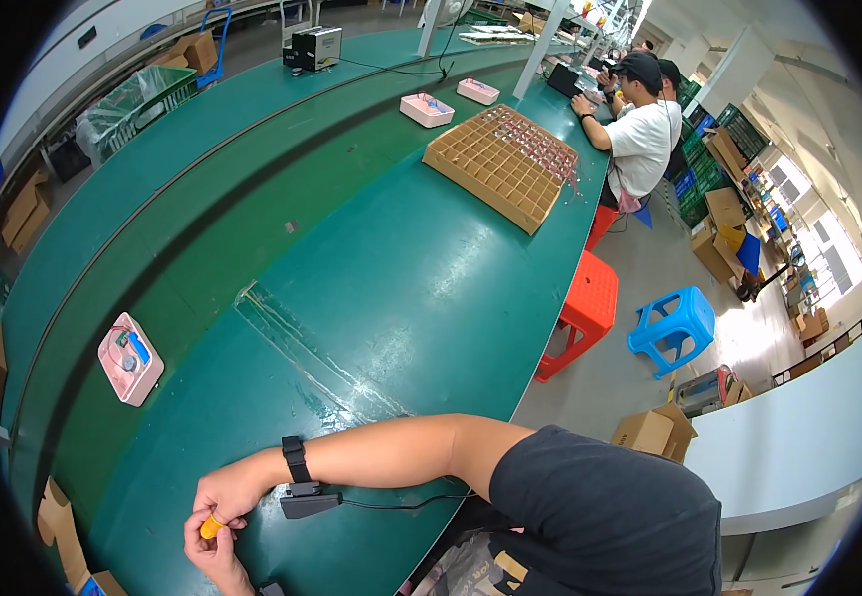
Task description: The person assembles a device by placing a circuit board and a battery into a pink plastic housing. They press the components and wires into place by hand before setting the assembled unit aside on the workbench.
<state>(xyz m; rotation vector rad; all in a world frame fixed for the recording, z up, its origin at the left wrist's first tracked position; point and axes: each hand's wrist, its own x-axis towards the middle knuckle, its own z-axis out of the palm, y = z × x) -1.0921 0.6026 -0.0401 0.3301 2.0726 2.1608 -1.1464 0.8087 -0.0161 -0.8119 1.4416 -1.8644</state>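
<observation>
Low at the left of the bench, my two hands meet around a small yellow-orange rounded thing (pixel 212 526), whose kind I cannot make out. The thumb and fingers of my left hand (pixel 214 558) pinch it from below. From above, my right hand (pixel 232 490) curls its fingers against it; the palm side is hidden. A black strap (pixel 295 459) circles my right wrist, and a dark flat device (pixel 310 503) with a cable hangs by it. Above my hands, a pink tray (pixel 131 382) holds a blue cylindrical part, a round grey part and wires.
Farther along the green bench (pixel 401 328) are a divided cardboard box (pixel 480 184) with parts in some cells and two pink trays (pixel 427 110). Beyond it a person in white (pixel 639 139) works. Red (pixel 590 298) and blue stools (pixel 674 323) stand at right; an open carton (pixel 65 536) is lower left.
</observation>
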